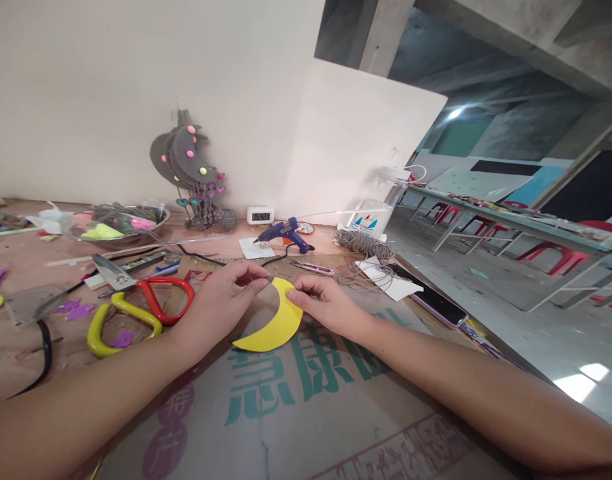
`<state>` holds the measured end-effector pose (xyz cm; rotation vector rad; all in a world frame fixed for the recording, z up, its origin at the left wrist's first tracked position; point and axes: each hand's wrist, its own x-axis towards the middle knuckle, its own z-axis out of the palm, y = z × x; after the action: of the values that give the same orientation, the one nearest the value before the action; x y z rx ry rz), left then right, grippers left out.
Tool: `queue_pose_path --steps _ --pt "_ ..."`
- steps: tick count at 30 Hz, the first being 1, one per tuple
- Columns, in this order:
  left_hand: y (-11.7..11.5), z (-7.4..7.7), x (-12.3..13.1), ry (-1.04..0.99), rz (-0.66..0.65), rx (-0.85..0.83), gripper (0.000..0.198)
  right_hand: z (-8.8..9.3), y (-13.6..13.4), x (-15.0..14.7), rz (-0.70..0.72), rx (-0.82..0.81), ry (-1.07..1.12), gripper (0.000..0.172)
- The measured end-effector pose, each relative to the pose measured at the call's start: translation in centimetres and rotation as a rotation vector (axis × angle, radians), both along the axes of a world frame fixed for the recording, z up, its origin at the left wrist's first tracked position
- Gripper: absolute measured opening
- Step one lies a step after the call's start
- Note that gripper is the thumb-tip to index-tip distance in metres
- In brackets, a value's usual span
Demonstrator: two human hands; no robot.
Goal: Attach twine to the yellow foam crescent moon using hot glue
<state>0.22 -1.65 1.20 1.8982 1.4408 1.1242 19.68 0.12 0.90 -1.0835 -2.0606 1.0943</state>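
Note:
A flat yellow crescent moon cutout point(281, 327) is held just over the printed cardboard point(316, 407) in front of me. My left hand point(241, 287) pinches near its upper tip, where a small dark grey bit shows between the fingers. Along the outer curve, my right hand point(323, 300) grips the crescent between thumb and fingers. Left of my left forearm lie scissors with one red handle point(166, 300) and one yellow handle point(123, 323). A blue glue gun point(286, 235) rests beyond my hands on a white paper piece point(256, 249).
Grey crescent ornaments with pom-poms point(186, 157) stand against the white wall. Nearby are a metal bowl point(159, 223) of craft bits, a small digital clock point(261, 215), grey yarn point(365, 245), a pink cutter point(313, 268), a clear plastic jug point(373, 203) and a phone point(431, 297) by the right edge.

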Motion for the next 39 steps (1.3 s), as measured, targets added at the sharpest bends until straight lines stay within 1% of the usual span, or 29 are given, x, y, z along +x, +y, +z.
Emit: queue_pose_path --steps 4,10,15,19,24,30,39 --pt "0.14 -0.13 0.00 0.005 -0.015 0.006 0.018 -0.08 0.01 -0.03 0.008 -0.006 0.002 0.030" --pt "0.10 -0.03 0.12 -0.001 0.001 -0.008 0.018 -0.18 0.09 0.02 0.027 -0.012 0.019 0.032" --pt "-0.03 0.00 0.21 -0.007 0.034 0.014 0.018 -0.39 0.20 0.10 0.028 -0.001 0.035 0.031" --pt "0.02 -0.07 0.18 -0.014 0.029 0.024 0.019 -0.50 0.27 0.09 0.022 0.012 0.039 0.030" --pt "0.09 -0.08 0.11 -0.015 0.027 0.001 0.018 -0.48 0.24 0.09 0.004 0.012 0.010 0.030" --pt "0.11 -0.06 0.11 -0.048 0.023 -0.007 0.018 -0.43 0.23 0.11 0.017 -0.014 0.020 0.031" --pt "0.23 -0.19 0.01 -0.035 0.035 -0.024 0.014 -0.40 0.25 0.15 0.035 0.019 -0.002 0.032"
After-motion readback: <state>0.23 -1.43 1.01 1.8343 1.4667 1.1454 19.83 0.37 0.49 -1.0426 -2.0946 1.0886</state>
